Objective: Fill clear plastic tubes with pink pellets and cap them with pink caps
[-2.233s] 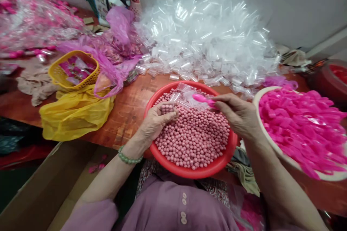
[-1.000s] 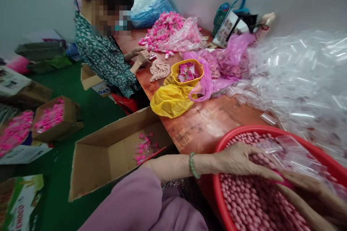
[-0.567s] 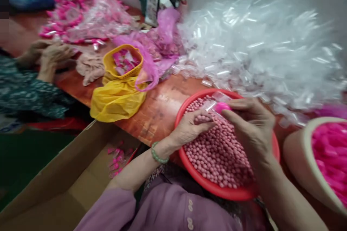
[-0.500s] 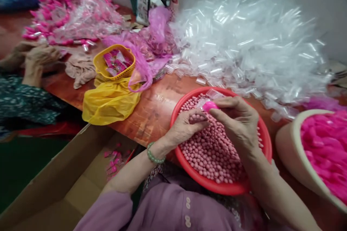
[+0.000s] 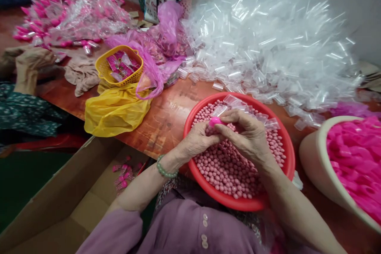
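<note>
My left hand (image 5: 195, 141) is closed over the red basin (image 5: 239, 203), its fingers round what looks like a small clear plastic tube of pink balls, mostly hidden by the fingers. A bright pink cap (image 5: 214, 121) sits at the end of that tube, pinched between the thumb and fingers of my right hand (image 5: 245, 131). Both hands meet there, just above the pink balls (image 5: 224, 176) that fill the basin. Several empty clear tubes (image 5: 233, 101) lie on the balls at the basin's far side, behind my right hand.
A big heap of clear tubes (image 5: 268, 43) covers the back of the table. At right stands a cream tub (image 5: 315, 147) of pink caps. Left are a yellow basket (image 5: 119, 81), a yellow bag (image 5: 117, 111) and another person's hands (image 5: 32, 61). A cardboard box (image 5: 86, 210) is below.
My right hand has brought the pink cap left and slightly down to my left hand, so they now touch. The whole view has shifted a little.
</note>
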`<action>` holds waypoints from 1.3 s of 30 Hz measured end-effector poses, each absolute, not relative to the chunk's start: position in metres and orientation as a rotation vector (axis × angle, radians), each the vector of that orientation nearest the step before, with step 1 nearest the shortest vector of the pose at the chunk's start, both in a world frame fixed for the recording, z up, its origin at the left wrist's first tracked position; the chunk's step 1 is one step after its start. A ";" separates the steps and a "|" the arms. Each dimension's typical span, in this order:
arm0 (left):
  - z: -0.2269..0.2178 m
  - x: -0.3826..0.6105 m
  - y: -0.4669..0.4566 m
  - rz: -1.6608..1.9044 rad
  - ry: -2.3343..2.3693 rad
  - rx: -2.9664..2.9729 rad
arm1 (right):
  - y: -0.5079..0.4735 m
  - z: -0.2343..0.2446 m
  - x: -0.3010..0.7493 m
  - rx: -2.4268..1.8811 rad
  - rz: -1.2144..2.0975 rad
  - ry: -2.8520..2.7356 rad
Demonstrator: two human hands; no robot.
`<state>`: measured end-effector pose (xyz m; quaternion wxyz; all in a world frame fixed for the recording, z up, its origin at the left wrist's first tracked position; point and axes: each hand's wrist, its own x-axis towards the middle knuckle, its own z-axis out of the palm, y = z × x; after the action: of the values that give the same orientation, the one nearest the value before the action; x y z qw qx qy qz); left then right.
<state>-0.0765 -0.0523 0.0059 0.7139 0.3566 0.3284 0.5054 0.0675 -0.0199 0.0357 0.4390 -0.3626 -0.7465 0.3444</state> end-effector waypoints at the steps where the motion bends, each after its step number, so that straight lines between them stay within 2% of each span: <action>1: 0.005 -0.076 -0.052 1.098 0.752 0.796 | -0.019 0.036 0.070 -0.899 0.884 -1.874; 16: -0.001 -0.074 -0.049 0.941 0.656 0.938 | -0.019 0.046 0.089 -0.842 0.823 -2.122; 24: -0.003 -0.079 -0.050 1.002 0.669 0.772 | -0.028 0.041 0.080 -0.789 0.440 -2.329; 31: 0.006 -0.080 -0.043 0.950 0.561 0.567 | -0.031 0.024 0.073 -0.844 -0.023 -2.513; 39: 0.001 -0.075 -0.047 0.909 0.672 0.478 | -0.031 0.020 0.073 -0.768 0.077 -2.377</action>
<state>-0.0749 -0.0471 0.0006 0.8176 0.2242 0.3152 0.4265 0.0729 -0.0306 0.0204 0.3160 -0.2915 -0.9024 0.0292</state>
